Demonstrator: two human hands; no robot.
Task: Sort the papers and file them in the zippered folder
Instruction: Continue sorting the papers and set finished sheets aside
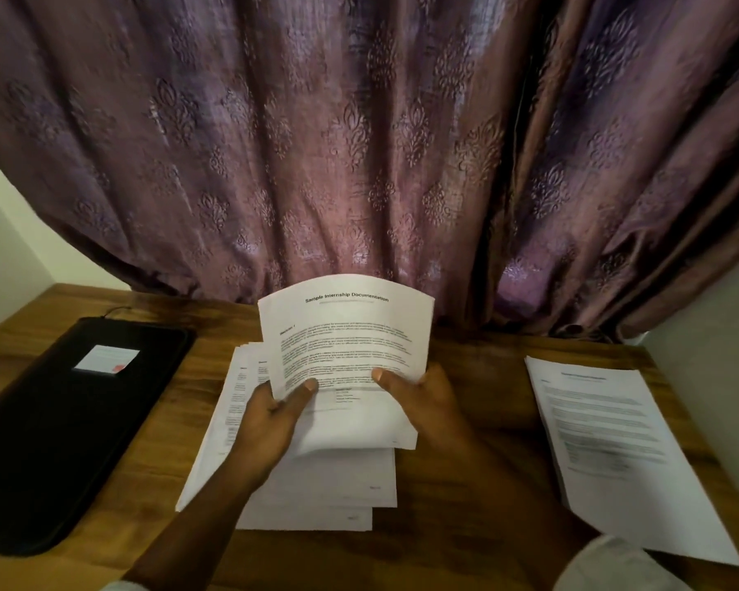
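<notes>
Wooden desk (466,377) below: my left hand (274,420) and right hand (427,398) both pinch one paper (346,334); the separate pile (606,441) lies right of my right hand, the nearer one.

The scene is dim and warm-toned. Light shows faintly through the curtain (517,266), glowing purple low in its folds. The held sheet (346,334) is the brightest thing, its heading readable, its small print blurred. The zippered folder (60,420) sinks into near-black shadow. Wide-angle distortion bows the bench (478,368) edges.
</notes>
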